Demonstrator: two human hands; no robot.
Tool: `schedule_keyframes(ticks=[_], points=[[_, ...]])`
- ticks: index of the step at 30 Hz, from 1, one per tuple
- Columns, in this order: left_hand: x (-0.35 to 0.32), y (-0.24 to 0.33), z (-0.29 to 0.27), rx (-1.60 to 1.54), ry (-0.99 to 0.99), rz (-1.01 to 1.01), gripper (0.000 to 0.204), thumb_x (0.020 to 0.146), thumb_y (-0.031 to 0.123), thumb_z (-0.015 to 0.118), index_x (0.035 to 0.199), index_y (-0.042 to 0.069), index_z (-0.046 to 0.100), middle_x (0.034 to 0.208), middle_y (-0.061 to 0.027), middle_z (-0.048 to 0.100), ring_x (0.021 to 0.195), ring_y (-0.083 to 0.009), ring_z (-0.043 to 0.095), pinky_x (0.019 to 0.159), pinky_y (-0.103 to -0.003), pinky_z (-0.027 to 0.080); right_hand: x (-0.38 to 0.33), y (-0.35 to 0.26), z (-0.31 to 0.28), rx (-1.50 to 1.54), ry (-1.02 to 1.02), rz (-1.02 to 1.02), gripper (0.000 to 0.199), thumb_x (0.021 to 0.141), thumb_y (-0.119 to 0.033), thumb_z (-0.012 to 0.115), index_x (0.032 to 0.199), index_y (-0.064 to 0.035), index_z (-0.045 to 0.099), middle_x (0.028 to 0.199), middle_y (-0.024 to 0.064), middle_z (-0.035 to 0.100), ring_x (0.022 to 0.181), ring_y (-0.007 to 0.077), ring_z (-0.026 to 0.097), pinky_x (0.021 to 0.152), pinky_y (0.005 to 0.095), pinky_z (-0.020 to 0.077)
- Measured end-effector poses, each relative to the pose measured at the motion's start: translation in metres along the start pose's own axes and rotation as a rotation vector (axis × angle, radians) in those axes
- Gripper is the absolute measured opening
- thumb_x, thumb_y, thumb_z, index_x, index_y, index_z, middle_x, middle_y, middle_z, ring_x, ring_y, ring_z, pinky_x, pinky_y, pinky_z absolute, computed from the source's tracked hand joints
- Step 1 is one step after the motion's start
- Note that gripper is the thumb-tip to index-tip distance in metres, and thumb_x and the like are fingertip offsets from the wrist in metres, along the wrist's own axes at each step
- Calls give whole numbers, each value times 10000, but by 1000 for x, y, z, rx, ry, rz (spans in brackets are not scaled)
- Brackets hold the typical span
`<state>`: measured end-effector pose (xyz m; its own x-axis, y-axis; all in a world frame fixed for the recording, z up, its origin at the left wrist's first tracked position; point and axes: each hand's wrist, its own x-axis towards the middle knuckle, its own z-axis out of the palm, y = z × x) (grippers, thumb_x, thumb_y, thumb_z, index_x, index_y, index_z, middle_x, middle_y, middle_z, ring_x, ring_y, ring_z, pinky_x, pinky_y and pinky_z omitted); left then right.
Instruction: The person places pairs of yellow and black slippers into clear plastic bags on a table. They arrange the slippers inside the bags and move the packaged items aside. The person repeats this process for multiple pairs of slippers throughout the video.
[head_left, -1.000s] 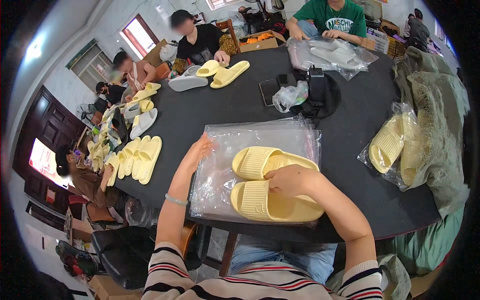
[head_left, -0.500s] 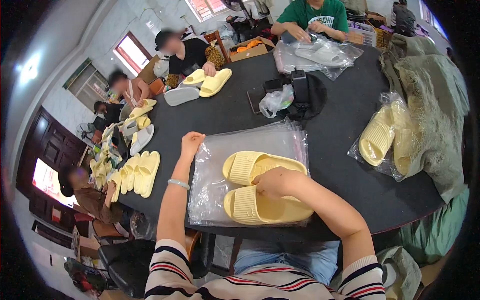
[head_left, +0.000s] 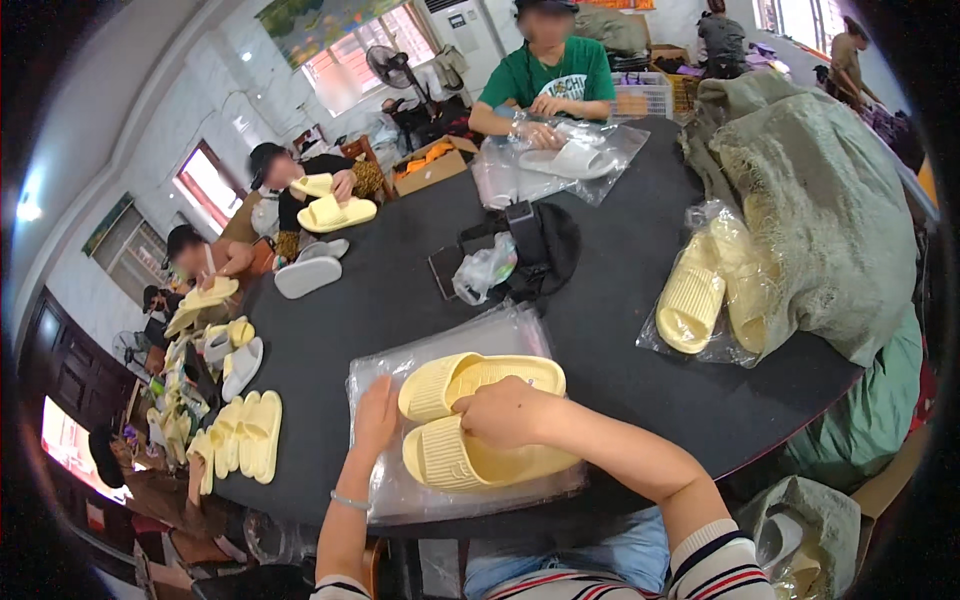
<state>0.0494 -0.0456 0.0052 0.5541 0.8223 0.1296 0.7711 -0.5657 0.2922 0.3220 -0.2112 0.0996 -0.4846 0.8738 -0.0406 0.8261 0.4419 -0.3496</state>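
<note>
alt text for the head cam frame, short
A person's right hand grips a pair of pale yellow slippers lying on a stack of clear plastic bags, while the left hand presses the bags. Others handle slippers around the black table.

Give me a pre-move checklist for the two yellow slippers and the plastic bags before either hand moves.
1. Right hand on the pair of yellow slippers: ok.
2. Slippers side by side, soles ribbed ends aligned: ok.
3. Left hand flat on the stack of clear bags: ok.
4. Top bag opened: cannot tell.
5. Black table bare beside the stack: ok.
6. Bagged slippers lie apart from the stack: ok.
</note>
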Motion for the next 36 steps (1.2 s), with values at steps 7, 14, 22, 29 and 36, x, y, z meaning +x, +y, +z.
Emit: schedule_keyframes(ticks=[7,14,22,29,36], points=[[-13,2,15,354,11,80,538,916,269,517,1377,4,437,1475,-199,369,1368,-367,340,1117,-466,275,3,10,-1,-82,243,78,197,864,-194,555,956,-109,707,1178,62,585,943,255,647,732,400,536],[-20,45,1,-1285,155,-70,483,879,247,589,1290,5,514,1262,-159,586,1236,-324,502,1099,-454,295,6,-9,-2,43,576,22,210,876,-201,557,938,-24,653,1117,131,568,954,278,616,777,383,520],[-15,5,19,-691,137,12,524,884,241,577,1337,0,471,1345,-160,520,1297,-318,440,1134,-456,240,11,-22,3,131,433,162,196,897,-189,544,970,-26,625,1015,159,536,884,300,626,724,410,529],[-16,-7,19,112,63,25,562,925,241,493,1427,17,377,1498,-160,352,1405,-307,295,1169,-463,157,11,-6,11,-104,321,75,215,825,-163,575,1015,-98,651,944,122,560,880,267,637,697,382,540],[-15,-12,30,-796,124,-37,537,883,273,589,1349,34,470,1346,-123,526,1302,-302,434,1141,-458,222,25,-2,23,144,478,13,225,852,-153,557,1052,-92,641,935,85,578,894,261,632,744,387,529]])
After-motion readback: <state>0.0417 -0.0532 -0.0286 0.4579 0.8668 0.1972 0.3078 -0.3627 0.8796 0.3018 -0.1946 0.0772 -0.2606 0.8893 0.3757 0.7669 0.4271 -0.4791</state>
